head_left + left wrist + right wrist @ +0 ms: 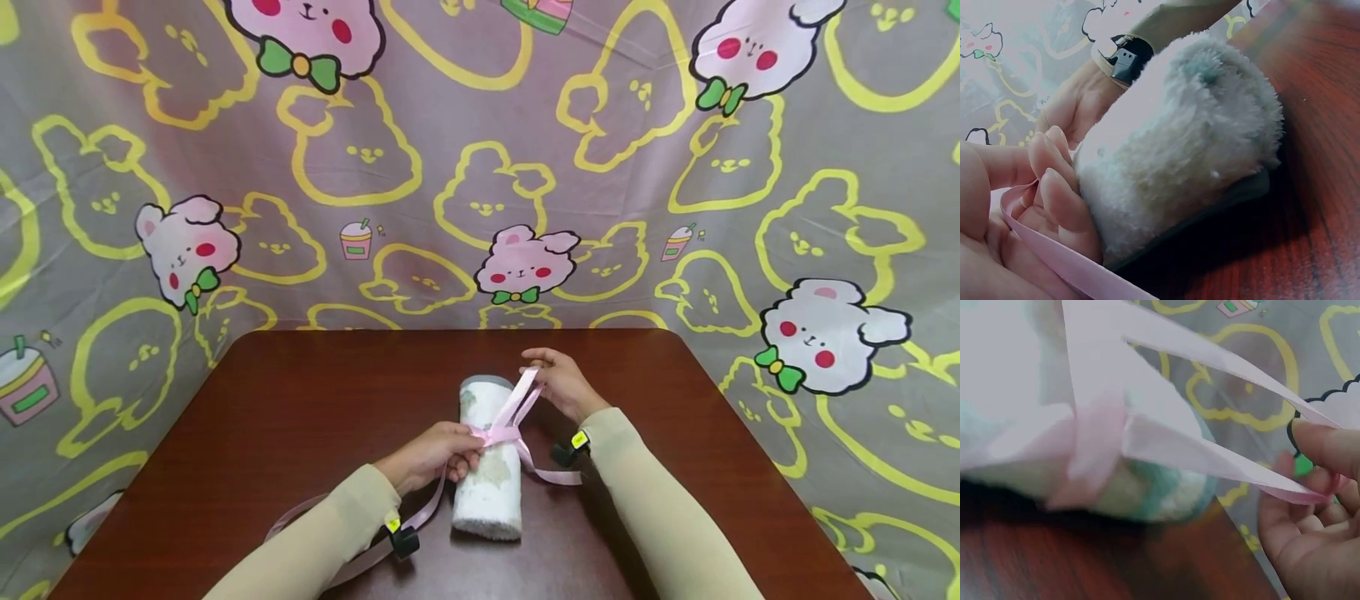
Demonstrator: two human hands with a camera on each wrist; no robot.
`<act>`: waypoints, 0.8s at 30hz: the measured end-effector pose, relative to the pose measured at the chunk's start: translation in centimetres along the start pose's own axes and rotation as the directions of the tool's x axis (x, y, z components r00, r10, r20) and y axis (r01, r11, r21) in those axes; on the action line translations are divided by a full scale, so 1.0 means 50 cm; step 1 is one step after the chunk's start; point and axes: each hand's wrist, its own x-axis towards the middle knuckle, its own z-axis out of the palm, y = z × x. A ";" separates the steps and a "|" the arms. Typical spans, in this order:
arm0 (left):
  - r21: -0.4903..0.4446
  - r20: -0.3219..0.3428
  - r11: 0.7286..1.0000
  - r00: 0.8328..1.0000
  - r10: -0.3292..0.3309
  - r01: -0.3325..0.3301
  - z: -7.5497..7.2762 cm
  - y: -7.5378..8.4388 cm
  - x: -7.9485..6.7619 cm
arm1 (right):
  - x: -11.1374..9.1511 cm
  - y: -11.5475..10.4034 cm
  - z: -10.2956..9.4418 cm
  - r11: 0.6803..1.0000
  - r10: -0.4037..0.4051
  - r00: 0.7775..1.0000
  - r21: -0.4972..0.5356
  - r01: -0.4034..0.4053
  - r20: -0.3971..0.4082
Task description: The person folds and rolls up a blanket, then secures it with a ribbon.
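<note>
A plush white roll with grey-green patches (487,504) lies lengthwise on the table, a pink ribbon (504,434) crossing around its middle. At the crossing, my left hand (435,454) pinches the ribbon from the left side. The left wrist view has ribbon (1075,265) running out between the curled fingers, beside the fluffy roll (1179,150). Above the roll's far right side, my right hand (566,385) holds a raised loop of ribbon. Two strands (1200,456) of it stretch from the crossing to the fingers of the right hand (1319,544).
One ribbon tail (558,477) lies to the right of the roll; a longer one (360,571) trails left beneath the left forearm. Small dark cameras (406,542) are strapped to both wrists. Patterned cloth (420,167) surrounds the brown table (315,383).
</note>
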 end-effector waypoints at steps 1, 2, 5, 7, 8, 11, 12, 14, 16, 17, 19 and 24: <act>0.002 0.000 1.000 1.000 0.003 -0.003 0.000 0.000 0.000 | 0.001 -0.004 -0.004 1.000 -0.006 1.000 -0.005 0.006 -0.016; 0.004 0.000 1.000 1.000 0.006 -0.006 -0.001 0.000 0.000 | 0.001 -0.009 -0.008 1.000 -0.014 0.999 -0.010 0.014 -0.040; 0.007 0.000 1.000 1.000 0.013 -0.013 -0.002 -0.001 0.001 | 0.004 -0.022 -0.022 0.999 -0.047 0.992 -0.014 0.046 -0.118; 0.008 -0.001 1.000 1.000 0.013 -0.013 -0.002 -0.001 0.001 | 0.004 -0.031 -0.032 0.998 -0.063 0.984 -0.006 0.063 -0.169; 0.007 0.000 1.000 1.000 0.011 -0.011 -0.001 -0.001 0.002 | 0.004 -0.035 -0.037 0.998 -0.068 0.979 -0.002 0.069 -0.193; 0.004 0.003 1.000 1.000 0.005 -0.005 -0.001 -0.002 0.002 | 0.004 -0.047 -0.055 0.997 -0.080 0.968 0.003 0.083 -0.240; 0.005 0.004 1.000 1.000 0.005 -0.005 -0.001 -0.002 0.002 | 0.004 -0.051 -0.062 0.996 -0.083 0.965 0.011 0.089 -0.250; 0.003 0.006 1.000 1.000 0.007 -0.007 -0.002 -0.004 0.002 | 0.003 -0.058 -0.076 0.993 -0.098 0.961 0.032 0.110 -0.257; 0.000 0.009 1.000 1.000 0.008 -0.008 -0.003 -0.005 0.004 | 0.001 -0.065 -0.091 0.989 -0.116 0.959 0.055 0.134 -0.259; -0.001 0.010 1.000 1.000 0.010 -0.010 -0.003 -0.006 0.004 | 0.001 -0.068 -0.098 0.988 -0.126 0.956 0.054 0.146 -0.265; -0.003 0.009 1.000 1.000 0.009 -0.009 -0.004 -0.007 0.005 | 0.000 -0.071 -0.113 0.987 -0.153 0.946 0.011 0.163 -0.286; 0.000 0.005 1.000 1.000 0.007 -0.007 -0.006 -0.005 0.006 | -0.015 -0.070 -0.147 0.933 -0.230 0.928 -0.337 0.125 -0.294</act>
